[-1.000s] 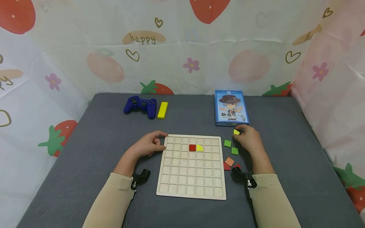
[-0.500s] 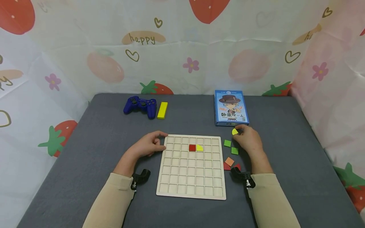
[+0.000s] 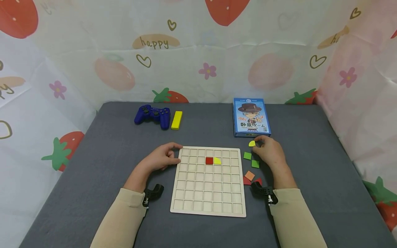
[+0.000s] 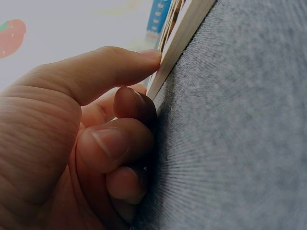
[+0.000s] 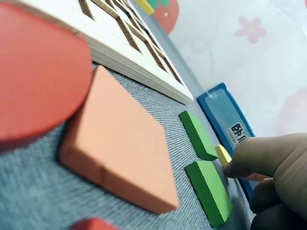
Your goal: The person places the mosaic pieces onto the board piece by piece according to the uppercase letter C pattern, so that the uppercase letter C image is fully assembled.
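A wooden grid board (image 3: 207,186) lies on the grey cloth, with a red square (image 3: 209,160) and a yellow quarter-round piece (image 3: 217,161) side by side in its cells. My left hand (image 3: 177,153) grips the board's top-left corner; in the left wrist view its thumb (image 4: 110,72) presses the board's edge (image 4: 184,31) and the other fingers curl on the cloth. Right of the board, my right hand (image 3: 256,146) pinches a small yellow piece (image 3: 252,143) low over the cloth, just in front of a blue game box (image 3: 252,117). The right wrist view shows that yellow piece (image 5: 223,154) at a fingertip (image 5: 264,155).
Two green squares (image 3: 247,155) (image 3: 255,164), an orange square (image 3: 249,175) and red pieces (image 3: 246,181) lie between the board and my right wrist. A blue game controller (image 3: 152,115) and a yellow block (image 3: 176,120) sit at the back left. Printed fabric walls surround the table.
The yellow piece in my right fingers has shifted a little to the left. My left hand and the board have stayed still.
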### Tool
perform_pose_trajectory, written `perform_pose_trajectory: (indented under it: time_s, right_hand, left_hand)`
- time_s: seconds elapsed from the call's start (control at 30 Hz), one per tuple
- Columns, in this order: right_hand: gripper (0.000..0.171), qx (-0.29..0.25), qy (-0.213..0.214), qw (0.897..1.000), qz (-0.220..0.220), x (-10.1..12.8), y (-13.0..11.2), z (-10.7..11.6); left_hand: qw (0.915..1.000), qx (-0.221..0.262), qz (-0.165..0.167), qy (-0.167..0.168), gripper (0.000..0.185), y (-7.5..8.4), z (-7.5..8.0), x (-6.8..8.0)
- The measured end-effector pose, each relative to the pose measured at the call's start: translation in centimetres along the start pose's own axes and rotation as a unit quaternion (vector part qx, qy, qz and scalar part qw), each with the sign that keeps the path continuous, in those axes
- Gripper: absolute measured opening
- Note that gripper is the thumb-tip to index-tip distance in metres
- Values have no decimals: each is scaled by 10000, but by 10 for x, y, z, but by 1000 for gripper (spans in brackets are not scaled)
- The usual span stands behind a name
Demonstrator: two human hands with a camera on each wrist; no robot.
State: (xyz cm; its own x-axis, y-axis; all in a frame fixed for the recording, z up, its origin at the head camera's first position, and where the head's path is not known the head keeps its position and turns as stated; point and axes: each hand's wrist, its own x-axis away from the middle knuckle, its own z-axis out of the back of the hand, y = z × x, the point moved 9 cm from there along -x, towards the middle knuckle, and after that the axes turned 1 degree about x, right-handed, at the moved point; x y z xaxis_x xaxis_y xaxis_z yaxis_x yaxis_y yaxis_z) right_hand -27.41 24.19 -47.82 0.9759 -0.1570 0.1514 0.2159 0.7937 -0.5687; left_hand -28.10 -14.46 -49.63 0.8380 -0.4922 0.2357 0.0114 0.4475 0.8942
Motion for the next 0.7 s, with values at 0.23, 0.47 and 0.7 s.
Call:
perform_pose_trajectory:
  time_s: [0.23,0.47,0.7]
  right_hand:
    - [39,161,2,9996,222,2,-4,1]
    - [40,280,113,9982,525,6,-18,6]
    - [40,225,295,9962,790,17,-42,20]
  left_hand:
    - [10000,-9,-25,-14,55,-1,0,0]
    - [10000,-72,-51,-46,55,-2,0,-2]
    - [9999,-92,-54,-30,55,-4,1,-2]
